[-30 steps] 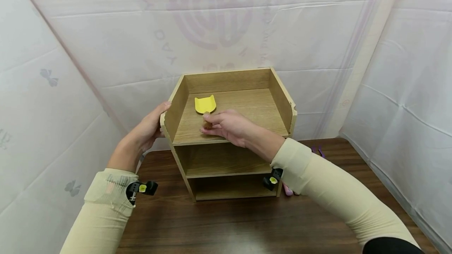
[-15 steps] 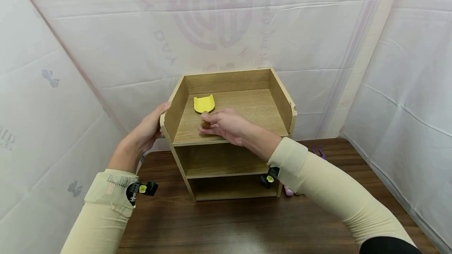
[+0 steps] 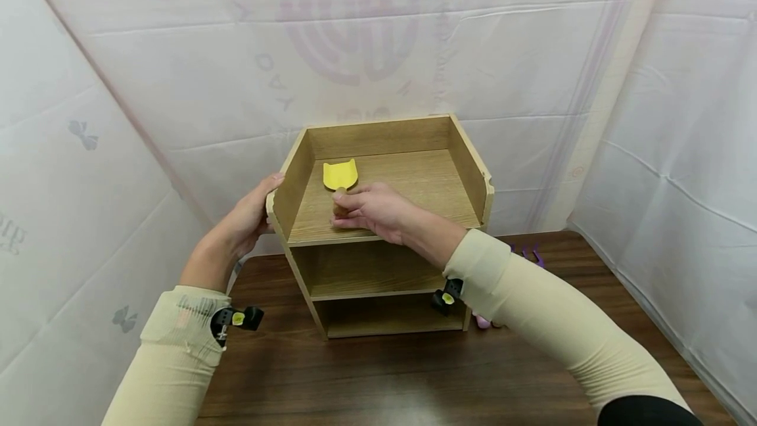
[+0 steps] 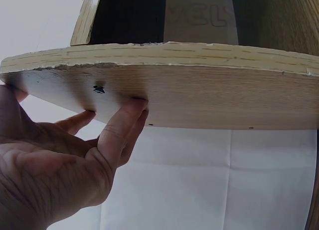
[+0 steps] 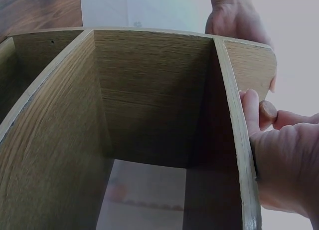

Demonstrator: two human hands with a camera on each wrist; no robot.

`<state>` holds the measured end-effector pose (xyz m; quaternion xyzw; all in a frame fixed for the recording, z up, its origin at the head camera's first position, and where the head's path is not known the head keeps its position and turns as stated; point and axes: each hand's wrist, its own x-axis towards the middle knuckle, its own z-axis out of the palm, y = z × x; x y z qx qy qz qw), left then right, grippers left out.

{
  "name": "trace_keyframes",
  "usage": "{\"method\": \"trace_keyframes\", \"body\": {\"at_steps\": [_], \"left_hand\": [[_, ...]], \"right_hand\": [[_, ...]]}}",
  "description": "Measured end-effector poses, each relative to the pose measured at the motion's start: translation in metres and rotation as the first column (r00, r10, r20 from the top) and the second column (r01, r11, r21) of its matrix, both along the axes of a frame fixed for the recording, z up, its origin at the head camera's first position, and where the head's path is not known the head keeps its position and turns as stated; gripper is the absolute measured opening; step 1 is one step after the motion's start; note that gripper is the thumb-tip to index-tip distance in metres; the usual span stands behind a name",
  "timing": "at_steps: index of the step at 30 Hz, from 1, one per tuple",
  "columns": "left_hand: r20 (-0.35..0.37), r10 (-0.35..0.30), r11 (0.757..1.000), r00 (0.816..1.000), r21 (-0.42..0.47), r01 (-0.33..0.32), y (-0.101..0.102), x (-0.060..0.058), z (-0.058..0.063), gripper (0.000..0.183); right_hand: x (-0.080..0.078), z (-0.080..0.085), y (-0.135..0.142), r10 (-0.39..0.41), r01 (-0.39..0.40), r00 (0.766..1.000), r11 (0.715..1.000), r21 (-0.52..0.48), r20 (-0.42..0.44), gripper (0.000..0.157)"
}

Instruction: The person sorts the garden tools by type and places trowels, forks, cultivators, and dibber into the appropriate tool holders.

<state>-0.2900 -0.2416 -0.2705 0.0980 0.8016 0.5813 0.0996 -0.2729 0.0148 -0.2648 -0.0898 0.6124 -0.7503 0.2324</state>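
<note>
In the head view, a small toy shovel with a yellow scoop [image 3: 340,175] lies toward the left of the top shelf. My right hand [image 3: 378,212] pinches its brown wooden handle [image 3: 340,204] between thumb and fingers. The round handle end [image 5: 267,114] also shows in the right wrist view, just past the shelf's edge. My left hand [image 3: 250,215] rests against the outer left side of the wooden shelf unit [image 3: 387,236]. In the left wrist view, its fingertips touch the side panel [image 4: 214,95] from outside.
The unit has a raised back and sides around its top, and two open compartments below. It stands on a dark wooden table [image 3: 378,380]. Purple items [image 3: 535,256] and a pink item [image 3: 481,321] lie to its right, partly hidden. White sheeting [image 3: 225,84] hangs behind.
My right hand and the shovel have shifted very slightly left. The left hand keeps its place on the side panel.
</note>
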Motion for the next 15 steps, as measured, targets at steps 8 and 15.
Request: {"method": "trace_keyframes", "body": {"at_steps": [8,15], "left_hand": [[-0.003,-0.005,1.000,1.000,0.004,0.005,-0.0009,-0.0015,-0.0014,0.078],[-0.005,-0.007,1.000,1.000,-0.002,0.007,-0.0012,-0.0017,-0.0015,0.078]], "right_hand": [[-0.0010,-0.0018,-0.0007,0.002,-0.001,0.999,1.000,0.027,-0.033,0.040],[-0.0009,-0.0014,-0.0022,-0.002,0.003,0.999,0.999,0.038,-0.045,0.040]]}}
